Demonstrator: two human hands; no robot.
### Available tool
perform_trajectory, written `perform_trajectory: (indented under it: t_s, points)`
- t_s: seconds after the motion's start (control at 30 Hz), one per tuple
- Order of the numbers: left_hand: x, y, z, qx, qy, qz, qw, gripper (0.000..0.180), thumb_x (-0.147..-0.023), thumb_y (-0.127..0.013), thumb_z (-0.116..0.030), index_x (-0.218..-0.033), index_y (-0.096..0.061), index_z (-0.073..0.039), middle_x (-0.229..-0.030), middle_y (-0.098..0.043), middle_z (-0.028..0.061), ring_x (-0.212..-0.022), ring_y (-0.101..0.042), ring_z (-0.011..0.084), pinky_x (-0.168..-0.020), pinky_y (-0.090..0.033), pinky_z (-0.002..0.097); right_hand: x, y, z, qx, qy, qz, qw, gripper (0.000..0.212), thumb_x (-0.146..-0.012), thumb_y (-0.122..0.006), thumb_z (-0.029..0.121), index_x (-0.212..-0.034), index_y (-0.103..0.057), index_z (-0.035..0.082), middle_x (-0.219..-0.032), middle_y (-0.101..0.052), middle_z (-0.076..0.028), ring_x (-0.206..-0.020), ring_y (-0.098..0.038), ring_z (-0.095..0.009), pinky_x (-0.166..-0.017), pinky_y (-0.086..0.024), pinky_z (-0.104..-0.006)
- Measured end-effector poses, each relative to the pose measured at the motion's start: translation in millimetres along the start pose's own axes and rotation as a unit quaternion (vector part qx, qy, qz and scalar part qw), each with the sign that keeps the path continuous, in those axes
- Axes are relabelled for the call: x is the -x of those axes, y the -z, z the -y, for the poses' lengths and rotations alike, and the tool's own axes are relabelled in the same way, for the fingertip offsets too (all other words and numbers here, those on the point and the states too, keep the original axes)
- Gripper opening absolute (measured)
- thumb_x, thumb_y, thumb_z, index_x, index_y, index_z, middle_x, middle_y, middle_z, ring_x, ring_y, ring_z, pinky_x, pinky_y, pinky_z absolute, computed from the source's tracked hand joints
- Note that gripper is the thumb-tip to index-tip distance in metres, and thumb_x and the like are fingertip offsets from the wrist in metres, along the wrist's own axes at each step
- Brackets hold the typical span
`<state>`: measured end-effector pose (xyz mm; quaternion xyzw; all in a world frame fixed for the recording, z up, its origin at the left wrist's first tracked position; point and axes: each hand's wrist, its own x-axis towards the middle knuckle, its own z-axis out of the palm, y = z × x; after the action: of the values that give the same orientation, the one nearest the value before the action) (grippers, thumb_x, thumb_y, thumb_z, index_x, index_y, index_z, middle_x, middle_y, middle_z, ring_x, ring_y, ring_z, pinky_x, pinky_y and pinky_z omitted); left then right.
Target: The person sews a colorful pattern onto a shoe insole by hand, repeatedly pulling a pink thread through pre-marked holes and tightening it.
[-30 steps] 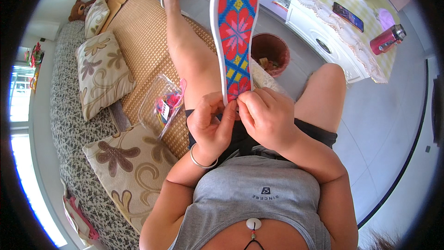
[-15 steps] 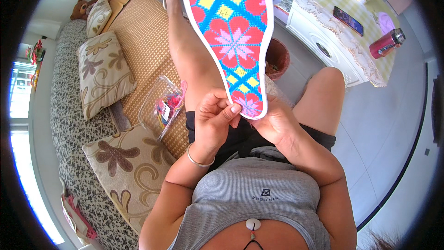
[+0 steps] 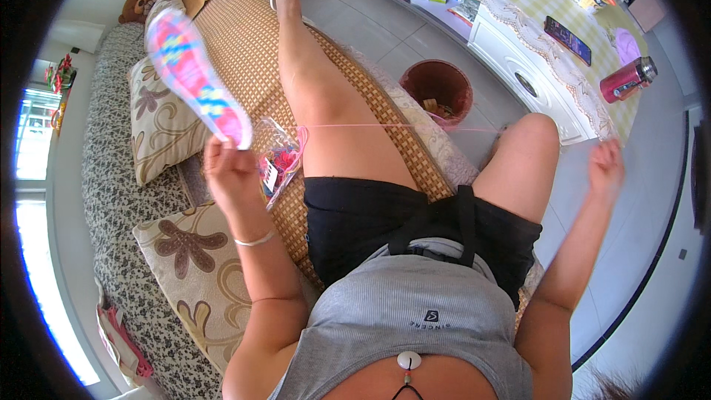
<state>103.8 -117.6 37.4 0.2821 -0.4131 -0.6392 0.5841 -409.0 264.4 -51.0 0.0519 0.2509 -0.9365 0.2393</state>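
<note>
My left hand (image 3: 230,169) pinches the narrow end of an embroidered insole (image 3: 191,78), patterned in pink, blue and yellow with a white edge. The insole is tilted up to the left and blurred by motion. A thin pink thread (image 3: 400,127) stretches almost level from the insole's side across my thighs toward my right hand (image 3: 607,167). That hand is raised beyond my right knee, fingers closed and slightly blurred; the thread fades from sight before reaching it. Any needle is too small to see. Below the insole's end lies a clear plastic box (image 3: 280,170) of colored threads.
Patterned cushions (image 3: 167,122) lie along the sofa (image 3: 111,200) on my left. A reddish waste bin (image 3: 437,89) stands on the floor ahead. On the cloth-covered table (image 3: 511,11) at the right are a phone (image 3: 568,40) and a red thermos flask (image 3: 628,79).
My hands have moved far apart. The left carried the insole left and down from in front of me; the right swung out to the right, and the pink thread now spans the gap.
</note>
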Motion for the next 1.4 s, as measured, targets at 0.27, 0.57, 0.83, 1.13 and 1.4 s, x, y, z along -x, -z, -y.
perform_trajectory:
  t_s: [0.27,0.57,0.83,1.13,1.4]
  points:
    - [26.8,-44.4,23.9,-0.06,0.011,-0.029,0.998,0.007,-0.085,-0.057,0.004,-0.086,-0.059,-0.002,-0.073,-0.059,0.0033,-0.049,-0.037,0.0036,-0.043,-0.028,0.0174,-5.0,40.8,88.4,0.159,0.167,-0.099,0.968,0.004,-0.089,-0.048,0.001,-0.089,-0.052,0.002,-0.065,-0.039,0.0,-0.05,-0.032,-0.009,-0.044,-0.025,-0.0225]
    - [91.3,-112.5,50.3,-0.046,0.162,0.186,0.968,0.012,-0.086,-0.058,0.006,-0.097,-0.054,0.003,-0.084,-0.065,0.0102,-0.062,-0.057,0.0105,-0.049,-0.046,0.0209,140.7,-138.2,-181.8,0.326,-0.154,0.21,0.909,0.015,-0.084,-0.064,0.011,-0.096,-0.066,0.003,-0.067,-0.053,0.004,-0.052,-0.038,-0.001,-0.046,-0.028,-0.0159]
    - [99.7,-116.3,49.4,-0.043,0.177,0.188,0.965,0.013,-0.086,-0.059,0.005,-0.098,-0.054,0.003,-0.085,-0.065,0.0101,-0.065,-0.058,0.0103,-0.053,-0.047,0.0213,167.8,-156.6,-216.4,0.32,-0.251,0.245,0.88,0.012,-0.086,-0.066,0.011,-0.091,-0.063,0.001,-0.072,-0.059,0.003,-0.058,-0.044,0.001,-0.049,-0.032,-0.0146]
    - [101.5,-122.2,51.0,-0.054,0.209,0.196,0.956,0.018,-0.084,-0.059,0.006,-0.1,-0.054,0.003,-0.085,-0.065,0.01,-0.062,-0.057,0.0104,-0.053,-0.047,0.0212,172.7,-153.6,-209.7,0.3,-0.255,0.227,0.891,0.012,-0.086,-0.065,0.01,-0.091,-0.061,-0.001,-0.075,-0.06,0.001,-0.062,-0.049,0.0,-0.052,-0.036,-0.015]
    - [102.7,-120.5,49.9,0.019,0.287,0.198,0.937,0.015,-0.088,-0.053,0.004,-0.104,-0.054,0.002,-0.085,-0.065,0.0105,-0.051,-0.053,0.0102,-0.045,-0.042,0.0212,187.7,-157.2,-208.8,0.351,-0.169,0.285,0.876,0.013,-0.09,-0.061,0.01,-0.092,-0.058,-0.002,-0.078,-0.058,0.002,-0.065,-0.049,-0.001,-0.054,-0.037,-0.0159]
